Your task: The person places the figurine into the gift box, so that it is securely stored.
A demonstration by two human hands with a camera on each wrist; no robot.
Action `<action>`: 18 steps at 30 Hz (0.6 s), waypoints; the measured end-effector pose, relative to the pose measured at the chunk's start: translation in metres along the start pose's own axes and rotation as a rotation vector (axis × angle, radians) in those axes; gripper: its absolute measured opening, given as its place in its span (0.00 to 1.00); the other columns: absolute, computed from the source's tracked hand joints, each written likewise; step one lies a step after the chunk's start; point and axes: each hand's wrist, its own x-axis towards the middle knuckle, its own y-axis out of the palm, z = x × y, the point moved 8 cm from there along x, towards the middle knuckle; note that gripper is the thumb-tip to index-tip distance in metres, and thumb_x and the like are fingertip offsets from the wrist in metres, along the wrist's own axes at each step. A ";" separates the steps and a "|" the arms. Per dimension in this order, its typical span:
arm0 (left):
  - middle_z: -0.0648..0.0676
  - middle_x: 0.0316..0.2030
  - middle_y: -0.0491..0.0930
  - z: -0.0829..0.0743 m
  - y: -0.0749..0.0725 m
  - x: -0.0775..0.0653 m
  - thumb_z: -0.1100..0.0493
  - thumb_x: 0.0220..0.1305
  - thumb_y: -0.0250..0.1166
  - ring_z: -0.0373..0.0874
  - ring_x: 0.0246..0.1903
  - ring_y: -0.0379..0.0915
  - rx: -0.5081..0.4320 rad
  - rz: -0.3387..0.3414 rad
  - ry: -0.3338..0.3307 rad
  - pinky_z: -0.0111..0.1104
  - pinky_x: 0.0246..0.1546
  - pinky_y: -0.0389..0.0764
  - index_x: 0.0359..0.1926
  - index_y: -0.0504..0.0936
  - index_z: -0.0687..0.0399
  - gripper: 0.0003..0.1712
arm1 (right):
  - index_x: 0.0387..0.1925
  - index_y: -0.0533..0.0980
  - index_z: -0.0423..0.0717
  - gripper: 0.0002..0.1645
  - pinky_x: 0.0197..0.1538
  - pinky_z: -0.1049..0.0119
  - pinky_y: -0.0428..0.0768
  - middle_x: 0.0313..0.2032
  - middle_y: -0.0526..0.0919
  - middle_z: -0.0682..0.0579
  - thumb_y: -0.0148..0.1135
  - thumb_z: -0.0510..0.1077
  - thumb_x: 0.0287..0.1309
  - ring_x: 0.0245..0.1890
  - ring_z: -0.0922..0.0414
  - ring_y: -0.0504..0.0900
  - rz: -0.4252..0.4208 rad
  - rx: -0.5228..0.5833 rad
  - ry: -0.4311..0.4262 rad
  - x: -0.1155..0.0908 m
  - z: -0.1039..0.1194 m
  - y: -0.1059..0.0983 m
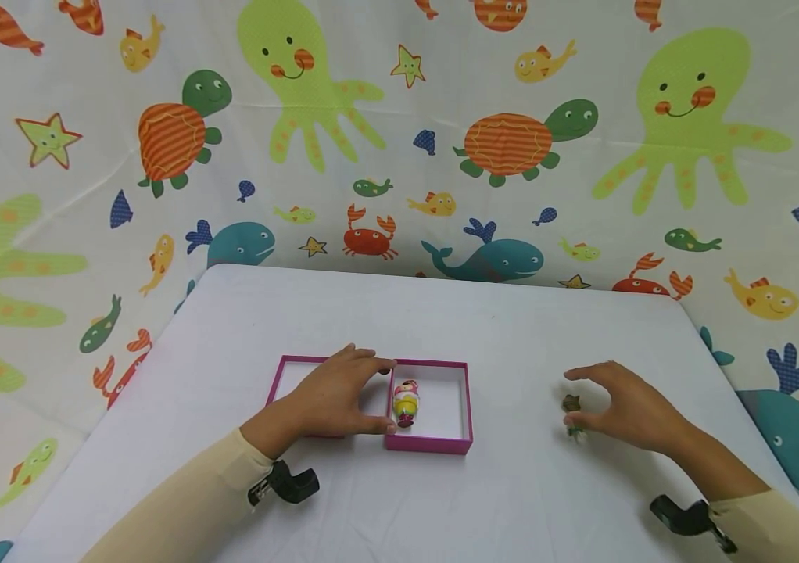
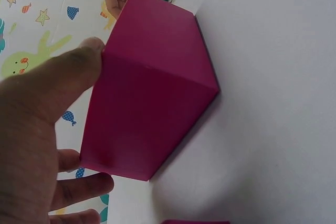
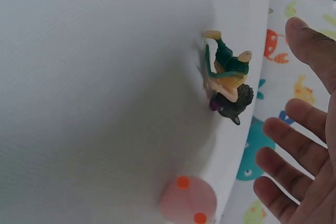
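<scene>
My left hand (image 1: 343, 391) grips the left side of a magenta-edged white box (image 1: 429, 445), thumb at its near corner and fingers at the far one. In the left wrist view the thumb and fingertips lie at opposite edges of the magenta box wall (image 2: 131, 114). Inside the box, against its left side, lies a small figurine (image 1: 406, 403) in pink, white and yellow. My right hand (image 1: 628, 407) hovers around a second figurine (image 1: 571, 405), thumb and fingers spread apart. That figurine (image 3: 229, 74), with dark hair and green clothing, lies on the table.
Beneath and left of my left hand, a second magenta-edged tray (image 1: 301, 359) sits beside the box, partly hidden. The white table (image 1: 498, 500) ends at the back against a cloth (image 1: 399, 102) printed with sea animals. A dark wrist mount (image 1: 684, 516) sits at each sleeve.
</scene>
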 end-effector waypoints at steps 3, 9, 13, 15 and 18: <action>0.43 0.62 0.78 0.000 0.000 0.000 0.24 0.48 0.72 0.49 0.72 0.59 0.001 -0.001 0.003 0.51 0.73 0.57 0.72 0.73 0.43 0.54 | 0.60 0.81 0.48 0.45 0.61 0.30 0.70 0.59 0.80 0.40 0.81 0.67 0.43 0.65 0.31 0.69 0.012 0.004 0.003 -0.001 -0.003 0.003; 0.42 0.63 0.77 0.001 0.001 0.000 0.23 0.48 0.72 0.49 0.73 0.59 0.007 0.005 -0.005 0.51 0.73 0.57 0.72 0.72 0.42 0.54 | 0.58 0.82 0.49 0.47 0.64 0.27 0.63 0.58 0.81 0.40 0.81 0.70 0.39 0.68 0.24 0.61 0.031 0.003 0.007 -0.003 -0.011 0.009; 0.42 0.62 0.78 0.001 0.000 0.001 0.23 0.47 0.72 0.49 0.73 0.59 0.011 0.003 -0.006 0.51 0.74 0.57 0.72 0.73 0.42 0.55 | 0.56 0.82 0.50 0.46 0.63 0.29 0.67 0.56 0.83 0.44 0.82 0.69 0.37 0.67 0.28 0.66 0.052 -0.001 -0.002 -0.004 -0.014 0.013; 0.42 0.62 0.78 0.000 0.000 0.000 0.23 0.47 0.72 0.49 0.72 0.60 0.011 0.000 -0.005 0.51 0.74 0.56 0.72 0.73 0.42 0.55 | 0.56 0.83 0.51 0.45 0.62 0.31 0.70 0.55 0.83 0.47 0.82 0.69 0.37 0.65 0.33 0.70 0.065 -0.002 -0.006 -0.005 -0.014 0.014; 0.42 0.62 0.78 0.000 -0.001 0.000 0.23 0.47 0.72 0.49 0.72 0.60 0.010 -0.003 -0.008 0.50 0.74 0.55 0.72 0.73 0.42 0.55 | 0.55 0.83 0.51 0.44 0.59 0.34 0.75 0.54 0.83 0.50 0.82 0.69 0.38 0.61 0.39 0.74 0.082 -0.005 -0.009 -0.005 -0.014 0.015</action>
